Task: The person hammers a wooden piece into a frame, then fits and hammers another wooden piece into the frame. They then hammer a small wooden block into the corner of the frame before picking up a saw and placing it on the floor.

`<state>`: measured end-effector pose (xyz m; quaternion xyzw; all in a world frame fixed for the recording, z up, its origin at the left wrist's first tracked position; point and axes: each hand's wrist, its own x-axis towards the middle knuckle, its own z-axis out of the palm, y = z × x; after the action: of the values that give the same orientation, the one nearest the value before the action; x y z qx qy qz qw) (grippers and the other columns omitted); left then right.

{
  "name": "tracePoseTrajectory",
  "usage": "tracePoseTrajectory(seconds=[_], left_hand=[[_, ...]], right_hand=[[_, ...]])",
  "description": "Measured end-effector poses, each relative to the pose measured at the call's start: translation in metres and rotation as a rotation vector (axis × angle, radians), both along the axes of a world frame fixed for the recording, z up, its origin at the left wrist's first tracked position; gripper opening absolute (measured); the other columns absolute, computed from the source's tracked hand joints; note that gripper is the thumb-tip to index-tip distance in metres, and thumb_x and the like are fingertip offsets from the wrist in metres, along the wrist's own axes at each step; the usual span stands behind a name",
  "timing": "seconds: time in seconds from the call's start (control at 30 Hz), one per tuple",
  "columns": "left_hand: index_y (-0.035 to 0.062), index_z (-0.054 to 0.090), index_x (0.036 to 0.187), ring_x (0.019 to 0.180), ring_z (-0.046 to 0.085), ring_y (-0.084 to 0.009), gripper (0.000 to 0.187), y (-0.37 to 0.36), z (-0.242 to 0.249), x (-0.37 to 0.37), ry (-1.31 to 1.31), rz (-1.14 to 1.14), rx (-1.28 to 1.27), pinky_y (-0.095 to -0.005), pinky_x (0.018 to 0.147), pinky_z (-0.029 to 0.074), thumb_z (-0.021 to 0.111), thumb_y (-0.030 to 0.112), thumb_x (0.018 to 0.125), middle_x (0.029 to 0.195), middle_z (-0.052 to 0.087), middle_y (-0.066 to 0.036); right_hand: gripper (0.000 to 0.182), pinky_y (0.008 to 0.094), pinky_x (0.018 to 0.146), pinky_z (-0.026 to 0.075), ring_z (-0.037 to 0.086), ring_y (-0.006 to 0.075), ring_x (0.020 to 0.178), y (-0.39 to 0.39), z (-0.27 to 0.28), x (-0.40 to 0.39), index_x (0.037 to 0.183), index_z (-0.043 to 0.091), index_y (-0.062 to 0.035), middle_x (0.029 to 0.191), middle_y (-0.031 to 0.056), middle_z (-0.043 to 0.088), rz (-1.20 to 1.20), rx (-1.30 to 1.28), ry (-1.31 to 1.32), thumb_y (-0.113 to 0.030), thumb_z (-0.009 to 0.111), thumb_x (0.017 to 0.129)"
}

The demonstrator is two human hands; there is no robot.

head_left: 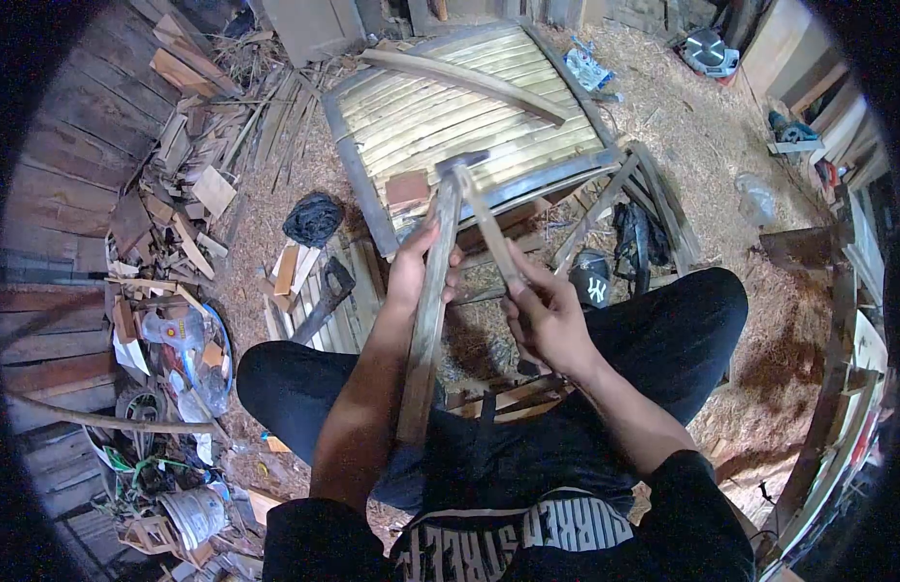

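Two things are held above the lap: a wooden bar and a hammer. The bar is gripped on its upper half by the left hand, with the fingertips wrapped round its far side. The hammer's handle is closed in the right hand, with the head left free near the bar's far end; whether the two touch cannot be told.

The bar is judged to be stiff and fairly light, long enough to tip if held by one end, and rough enough not to slip easily, though splinters could be met. It is best taken by its side faces near the middle. The hammer is judged to be heaviest at the head, so a firm hold is best taken low on the handle.

The bar's long axis is pointed away from the body and slightly to the right, from the lap towards the slatted panel, beside whose near edge a reddish block is seen. The handle is slanted forward and to the left, so that the bar's far end is approached; the hammer's head is set crosswise to it.
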<state>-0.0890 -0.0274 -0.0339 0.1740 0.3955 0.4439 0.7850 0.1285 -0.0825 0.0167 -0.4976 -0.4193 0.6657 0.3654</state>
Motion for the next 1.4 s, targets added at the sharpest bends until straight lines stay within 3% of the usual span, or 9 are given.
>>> tracePoseTrajectory(seconds=[0.27, 0.33, 0.37, 0.53, 0.6, 0.67, 0.77, 1.0, 1.4], left_hand=[[0.0194, 0.024, 0.166, 0.051, 0.063, -0.0216, 0.070, 0.003, -0.010, -0.005, 0.243, 0.002, 0.166, -0.0344, 0.045, 0.051, 0.052, 0.043, 0.106, 0.076, 0.066, -0.013], [0.0193, 0.025, 0.166, 0.051, 0.064, -0.0218, 0.067, 0.005, 0.004, -0.007, 0.191, -0.031, 0.173, -0.0338, 0.045, 0.052, 0.053, 0.039, 0.107, 0.077, 0.068, -0.014], [0.0192, 0.027, 0.165, 0.049, 0.063, -0.0214, 0.066, 0.007, 0.003, -0.007, 0.295, -0.028, 0.156, -0.0335, 0.046, 0.053, 0.053, 0.037, 0.108, 0.077, 0.068, -0.014], [0.0180, 0.041, 0.160, 0.047, 0.062, -0.0196, 0.056, 0.005, 0.018, -0.004, 0.487, 0.026, 0.116, -0.0333, 0.043, 0.053, 0.056, 0.032, 0.108, 0.077, 0.066, -0.012], [0.0188, 0.044, 0.158, 0.047, 0.062, -0.0196, 0.054, 0.005, 0.017, -0.003, 0.505, 0.040, 0.113, -0.0335, 0.042, 0.053, 0.058, 0.031, 0.107, 0.076, 0.066, -0.011], [0.0195, 0.047, 0.156, 0.048, 0.063, -0.0196, 0.053, 0.004, 0.021, -0.002, 0.522, 0.055, 0.110, -0.0338, 0.042, 0.053, 0.059, 0.031, 0.107, 0.076, 0.066, -0.011], [0.0162, 0.047, 0.156, 0.049, 0.065, -0.0214, 0.058, 0.001, 0.034, 0.001, 0.622, 0.032, 0.087, -0.0339, 0.045, 0.055, 0.063, 0.037, 0.104, 0.078, 0.067, -0.014], [0.0152, 0.047, 0.156, 0.048, 0.065, -0.0223, 0.062, 0.002, 0.025, 0.000, 0.600, 0.058, 0.065, -0.0355, 0.045, 0.054, 0.066, 0.039, 0.102, 0.076, 0.067, -0.015], [0.0169, 0.049, 0.155, 0.047, 0.063, -0.0211, 0.056, 0.000, 0.027, 0.001, 0.574, 0.034, 0.099, -0.0352, 0.043, 0.053, 0.064, 0.036, 0.104, 0.072, 0.065, -0.013]], right_hand=[[0.051, 0.0247, 0.045, 0.040, 0.046, 0.0061, 0.051, 0.026, -0.021, 0.023, 0.157, 0.044, -0.0136, 0.075, -0.0011, 0.056, -0.045, 0.119, -0.090, -0.013, 0.056, 0.108], [0.042, 0.0350, 0.087, 0.053, 0.068, 0.0202, 0.096, 0.045, -0.027, 0.035, 0.142, 0.057, -0.0007, 0.113, 0.0169, 0.071, -0.058, 0.434, -0.571, -0.015, 0.065, 0.103], [0.042, 0.0395, 0.091, 0.054, 0.072, 0.0291, 0.105, 0.053, -0.025, 0.036, 0.135, 0.059, 0.0011, 0.115, 0.0236, 0.071, -0.106, 0.433, -0.490, -0.019, 0.070, 0.099], [0.046, 0.0394, 0.085, 0.055, 0.074, 0.0288, 0.096, 0.097, -0.003, 0.043, 0.131, 0.065, 0.0010, 0.106, 0.0236, 0.074, 0.011, 0.401, -0.579, -0.023, 0.077, 0.094], [0.046, 0.0306, 0.058, 0.050, 0.061, 0.0104, 0.064, 0.113, -0.006, 0.043, 0.135, 0.066, -0.0002, 0.083, 0.0091, 0.068, 0.088, 0.618, -0.710, -0.023, 0.076, 0.096], [0.046, 0.0349, 0.065, 0.053, 0.068, 0.0167, 0.070, 0.132, -0.016, 0.042, 0.130, 0.070, -0.0014, 0.087, 0.0141, 0.071, 0.105, 0.663, -0.740, -0.027, 0.078, 0.093], [0.039, 0.0424, 0.077, 0.054, 0.071, 0.0377, 0.083, 0.143, -0.005, 0.030, 0.123, 0.075, -0.0071, 0.098, 0.0222, 0.071, 0.148, 0.695, -0.961, -0.026, 0.078, 0.089], [0.036, 0.0480, 0.084, 0.054, 0.068, 0.0408, 0.096, 0.160, -0.022, 0.034, 0.117, 0.078, -0.0082, 0.101, 0.0217, 0.068, 0.102, 0.755, -0.972, -0.026, 0.079, 0.086], [0.031, 0.0445, 0.082, 0.055, 0.070, 0.0397, 0.091, 0.150, -0.020, 0.051, 0.117, 0.077, -0.0069, 0.104, 0.0225, 0.070, -0.064, 0.896, -0.944, -0.025, 0.075, 0.091]])
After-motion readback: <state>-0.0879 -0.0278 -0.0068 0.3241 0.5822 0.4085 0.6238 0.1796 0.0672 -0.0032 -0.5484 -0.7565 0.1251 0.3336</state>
